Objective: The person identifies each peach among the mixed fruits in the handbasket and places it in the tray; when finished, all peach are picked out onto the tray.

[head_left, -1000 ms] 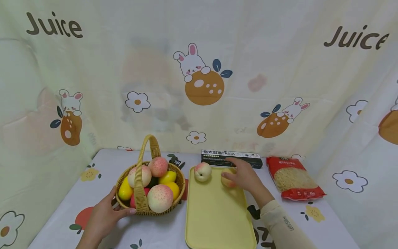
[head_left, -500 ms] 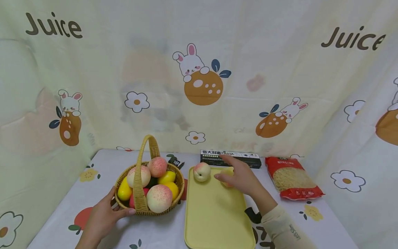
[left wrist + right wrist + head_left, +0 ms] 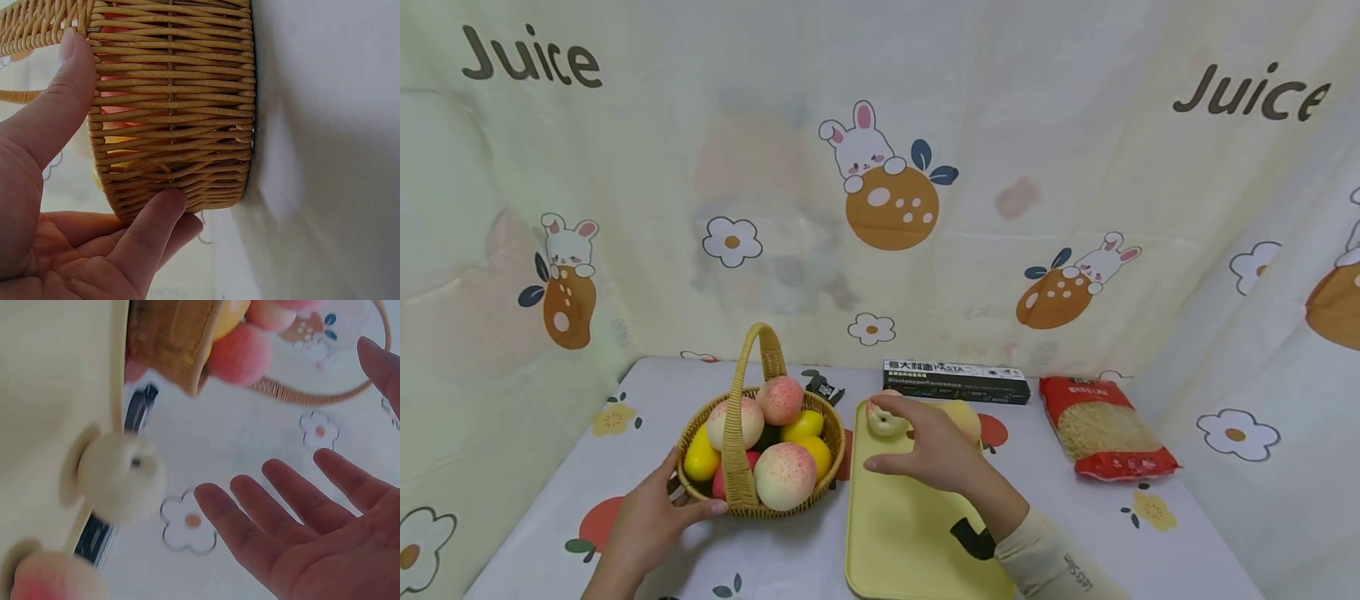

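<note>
One pale curtain [image 3: 790, 283], printed with the word "Juice" twice and four rabbits, the last cut off at the right, hangs behind one counter [image 3: 797, 567] in a flowered cloth. On the counter lie one yellow rectangular tray [image 3: 910, 542] and, to its left, one tan basket [image 3: 187, 94], upright, loosely woven, with an arched handle and a heap of fruit showing above its rim. One red bag [image 3: 1105, 425] with pale contents lies to the far right; one black-and-white box [image 3: 955, 390] lettered PASTA lies behind the tray. Two hands are at work: the left hand [image 3: 651, 517] grips the basket, thumb at the rim and fingers against the side, while the right hand [image 3: 936, 450], below a cream sleeve, is spread over the tray, clasping nothing. Two peaches sit at the tray's far end: the left peach [image 3: 122, 478] creamy white with a small dark hollow, partly behind the right hand in the head view; the right peach [image 3: 56, 578] pale, blushed pink on one side. Inside the basket, three speckled peaches [image 3: 785, 475] can be counted, one rosier than the others, among three smooth, glossy yellow fruits [image 3: 805, 429]; red and dark pieces beneath are mostly hidden.
</note>
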A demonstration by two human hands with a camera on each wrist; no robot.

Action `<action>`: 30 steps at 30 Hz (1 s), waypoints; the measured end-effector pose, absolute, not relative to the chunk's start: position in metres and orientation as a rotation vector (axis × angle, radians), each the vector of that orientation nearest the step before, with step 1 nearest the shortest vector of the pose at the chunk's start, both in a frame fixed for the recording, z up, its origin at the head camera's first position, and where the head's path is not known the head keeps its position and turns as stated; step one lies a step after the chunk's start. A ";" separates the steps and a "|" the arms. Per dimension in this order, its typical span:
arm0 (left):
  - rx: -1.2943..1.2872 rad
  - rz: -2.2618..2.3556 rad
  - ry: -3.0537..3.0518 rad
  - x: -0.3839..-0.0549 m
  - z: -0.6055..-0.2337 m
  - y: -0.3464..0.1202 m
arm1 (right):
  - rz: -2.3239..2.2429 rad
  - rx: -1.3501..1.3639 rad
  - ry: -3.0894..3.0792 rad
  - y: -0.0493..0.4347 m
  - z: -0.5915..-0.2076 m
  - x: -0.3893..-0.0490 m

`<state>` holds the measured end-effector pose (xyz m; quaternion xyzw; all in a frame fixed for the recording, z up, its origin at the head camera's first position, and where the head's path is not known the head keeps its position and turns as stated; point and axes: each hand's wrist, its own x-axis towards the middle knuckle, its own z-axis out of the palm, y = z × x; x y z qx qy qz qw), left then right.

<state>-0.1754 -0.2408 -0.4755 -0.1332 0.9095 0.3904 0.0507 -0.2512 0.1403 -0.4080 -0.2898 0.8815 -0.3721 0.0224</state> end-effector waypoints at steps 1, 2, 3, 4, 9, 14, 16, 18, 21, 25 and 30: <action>-0.407 1.187 2.769 -0.176 -0.475 -0.241 | -1.143 -0.915 2.721 0.136 -0.408 -0.250; -0.408 1.185 2.771 -0.176 -0.475 -0.241 | -1.137 -0.934 2.710 0.132 -0.408 -0.249; -0.409 1.184 2.771 -0.176 -0.475 -0.241 | -1.128 -0.952 2.703 0.128 -0.409 -0.248; -0.410 1.184 2.770 -0.176 -0.475 -0.241 | -1.125 -0.969 2.693 0.124 -0.408 -0.247; -0.400 1.172 2.775 -0.175 -0.475 -0.241 | -1.100 -1.031 2.667 0.107 -0.408 -0.243; -0.392 1.169 2.786 -0.174 -0.475 -0.242 | -1.080 -1.090 2.649 0.093 -0.406 -0.240; -0.388 1.168 2.792 -0.174 -0.475 -0.242 | -1.063 -1.117 2.649 0.088 -0.405 -0.238; -0.390 1.170 2.792 -0.175 -0.475 -0.242 | -1.048 -1.139 2.646 0.083 -0.402 -0.237; -0.394 1.164 2.793 -0.176 -0.476 -0.243 | -1.010 -1.152 2.648 0.075 -0.398 -0.236; -0.384 1.142 2.804 -0.176 -0.477 -0.244 | -0.982 -1.186 2.640 0.065 -0.395 -0.235; -0.396 1.140 2.793 -0.175 -0.475 -0.242 | -0.979 -1.232 2.633 0.057 -0.394 -0.233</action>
